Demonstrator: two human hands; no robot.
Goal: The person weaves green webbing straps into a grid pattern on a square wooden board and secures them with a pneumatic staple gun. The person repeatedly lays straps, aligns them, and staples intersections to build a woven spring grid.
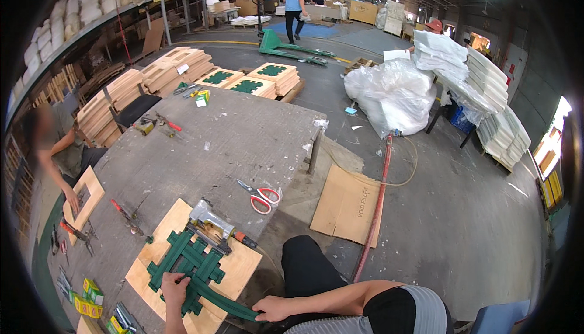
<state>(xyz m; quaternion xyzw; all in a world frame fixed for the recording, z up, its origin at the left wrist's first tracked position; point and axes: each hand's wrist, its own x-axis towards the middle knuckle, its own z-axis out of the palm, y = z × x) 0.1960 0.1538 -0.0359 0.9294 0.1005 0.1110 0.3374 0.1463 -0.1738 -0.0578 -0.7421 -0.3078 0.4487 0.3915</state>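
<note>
Before me, a square plywood panel (pixel 242 267) lies on the grey table, with green webbing straps (pixel 182 250) woven crosswise over its middle. My left hand (pixel 174 288) is closed at the near-left edge of the weave, its fingers pinching a green strap. That strap (pixel 224 302) runs right, past the panel's near edge, into my right hand (pixel 271 308), which is closed around its end. A pneumatic staple gun (pixel 210 221) with an orange hose fitting rests on the panel's far part, against the weave. Red-handled scissors (pixel 260 199) lie beyond the panel, blades partly apart.
Clamping pliers (pixel 125 213) and staple boxes (pixel 91 291) lie on the table's left side. A seated co-worker (pixel 58 145) holds a wooden frame (pixel 84 197) there. Stacked panels (pixel 277 77) stand past the far edge. A flattened carton (pixel 345 206) and red hose (pixel 378 206) lie right.
</note>
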